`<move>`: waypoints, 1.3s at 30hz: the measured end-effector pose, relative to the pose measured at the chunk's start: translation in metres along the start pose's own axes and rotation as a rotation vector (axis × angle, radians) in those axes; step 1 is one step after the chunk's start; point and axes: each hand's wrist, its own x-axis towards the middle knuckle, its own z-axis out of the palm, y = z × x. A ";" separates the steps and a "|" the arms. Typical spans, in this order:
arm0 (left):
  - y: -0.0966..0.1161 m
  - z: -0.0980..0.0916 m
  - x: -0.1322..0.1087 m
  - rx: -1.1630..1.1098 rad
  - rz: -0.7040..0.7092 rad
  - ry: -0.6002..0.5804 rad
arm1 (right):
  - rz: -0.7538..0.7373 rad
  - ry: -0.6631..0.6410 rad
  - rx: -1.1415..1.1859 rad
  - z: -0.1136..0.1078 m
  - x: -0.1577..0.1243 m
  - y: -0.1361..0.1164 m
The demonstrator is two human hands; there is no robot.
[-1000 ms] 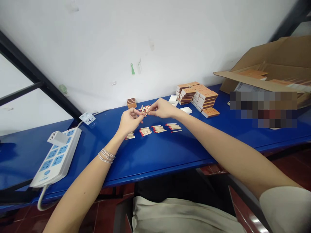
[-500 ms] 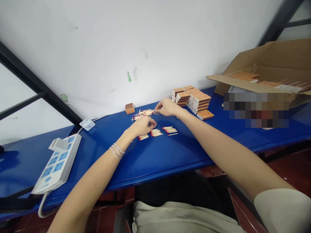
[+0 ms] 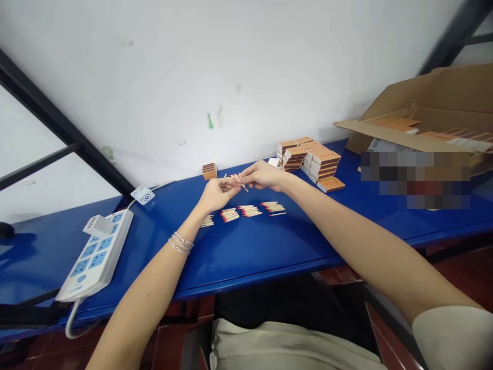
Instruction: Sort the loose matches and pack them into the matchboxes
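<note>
Matches (image 3: pixel 245 187) sit between the two hands, one slanting down and rightward, its red tip lowest. Right hand (image 3: pixel 265 175) has a narrow grip, fingertips pinched on matches; the left hand (image 3: pixel 217 195) curls close in against them, but I can't tell whether it pinches any. Nearer the person, small bundles (image 3: pixel 249 211) lie in a line, long axes roughly sideways. Bare surface (image 3: pixel 246 252) stretches from there to the front edge; stacked matchboxes (image 3: pixel 321 156) crowd the right.

A stranded silvery bracelet (image 3: pixel 181 243) accompanies a beige, short-sleeved top (image 3: pixel 292 349).
</note>
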 end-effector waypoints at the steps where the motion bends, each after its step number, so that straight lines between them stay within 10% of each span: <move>1: 0.001 0.000 0.000 -0.055 -0.030 -0.008 | 0.005 0.004 0.020 0.002 0.000 0.000; 23: 0.004 0.014 -0.002 -0.399 -0.178 0.098 | -0.160 0.254 0.076 0.018 0.001 -0.001; 32: 0.002 0.013 -0.003 -0.115 -0.202 0.134 | -0.016 -0.030 -0.625 -0.038 -0.011 -0.004; 39: -0.006 0.009 0.001 -0.083 -0.207 0.126 | 0.028 -0.114 -0.765 -0.036 -0.011 -0.001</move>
